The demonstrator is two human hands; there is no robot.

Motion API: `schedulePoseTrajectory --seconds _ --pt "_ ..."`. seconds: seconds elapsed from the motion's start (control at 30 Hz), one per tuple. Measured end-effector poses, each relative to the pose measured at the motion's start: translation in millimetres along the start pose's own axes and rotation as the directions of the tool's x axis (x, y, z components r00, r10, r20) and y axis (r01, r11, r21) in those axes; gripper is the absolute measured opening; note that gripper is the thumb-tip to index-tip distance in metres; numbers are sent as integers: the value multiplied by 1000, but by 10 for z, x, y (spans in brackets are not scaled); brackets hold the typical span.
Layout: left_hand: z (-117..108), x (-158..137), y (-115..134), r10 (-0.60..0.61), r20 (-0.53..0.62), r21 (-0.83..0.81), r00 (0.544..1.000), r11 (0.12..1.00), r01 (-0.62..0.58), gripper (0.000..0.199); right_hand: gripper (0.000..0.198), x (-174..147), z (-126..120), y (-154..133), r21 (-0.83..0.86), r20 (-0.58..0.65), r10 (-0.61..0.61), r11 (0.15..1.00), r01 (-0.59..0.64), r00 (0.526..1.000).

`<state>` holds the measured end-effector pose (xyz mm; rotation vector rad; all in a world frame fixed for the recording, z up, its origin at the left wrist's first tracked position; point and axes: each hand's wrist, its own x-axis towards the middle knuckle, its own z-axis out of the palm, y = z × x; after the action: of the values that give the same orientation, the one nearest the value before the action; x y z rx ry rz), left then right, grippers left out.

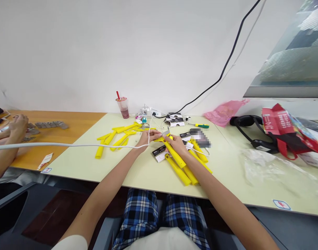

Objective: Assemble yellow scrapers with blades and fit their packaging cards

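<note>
My left hand [148,136] and my right hand [176,143] meet over the table, both closed on one yellow-handled scraper-like tool [176,155]. A flat grey metal piece shows at its head, between my fingertips; its exact kind is hard to make out. The handle points down towards me, under my right hand. Beside and below my right hand lie several more yellow handles [178,171]. Black-and-white packaging cards [159,153] lie partly under my hands. Left of my left hand is a loose pile of yellow tools [122,139].
A white cable [70,144] crosses in front of my left forearm. At the back stand a drink cup [123,108] and a screwdriver [202,125]. Right are a pink bag [224,113], a black headset [252,132] and clear plastic [265,163]. Another person's hand [18,126] is far left.
</note>
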<state>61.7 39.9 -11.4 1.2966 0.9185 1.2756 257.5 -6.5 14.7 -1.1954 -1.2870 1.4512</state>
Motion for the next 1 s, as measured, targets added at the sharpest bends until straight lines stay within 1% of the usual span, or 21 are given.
schedulePoseTrajectory --seconds 0.13,0.23,0.33,0.43,0.5,0.57,0.67,0.73,0.8,0.83,0.93,1.0 --pt "-4 -18 15 34 8 66 999 997 -35 44 41 6 2 37 -17 -24 -19 1000 19 1000" --pt "-6 -36 30 34 47 108 998 993 -39 44 42 -1 0 43 -19 -33 -24 1000 23 999" --pt "-6 -49 45 35 84 127 996 991 -46 46 40 2 -1 42 -22 -39 -22 1000 22 999" --pt "-54 -37 88 41 114 154 993 986 -59 50 32 28 -10 53 -22 -53 -29 999 28 998" --pt "-152 -11 141 57 127 187 990 979 -80 54 26 49 -24 66 -18 -70 -40 999 39 997" --pt "-312 18 195 73 120 234 990 967 -100 57 23 63 -43 75 -9 -96 -50 999 49 994" --pt "-601 45 214 76 51 340 996 936 -88 60 24 64 -67 68 17 -150 -51 998 55 987" --pt "-754 51 163 88 -10 382 996 921 -77 61 23 56 -76 51 44 -186 -45 998 54 982" --pt "-836 59 75 129 -31 456 991 884 -101 60 23 49 -81 35 71 -219 -37 996 54 975" --pt "-851 68 25 166 -18 508 986 851 -134 58 23 48 -83 28 82 -235 -34 995 54 972" --pt "-835 110 -114 280 96 651 955 708 -273 47 23 52 -89 21 100 -265 -27 993 56 964" --pt "-815 140 -185 312 166 690 936 641 -336 40 23 59 -92 24 106 -273 -25 993 56 962"
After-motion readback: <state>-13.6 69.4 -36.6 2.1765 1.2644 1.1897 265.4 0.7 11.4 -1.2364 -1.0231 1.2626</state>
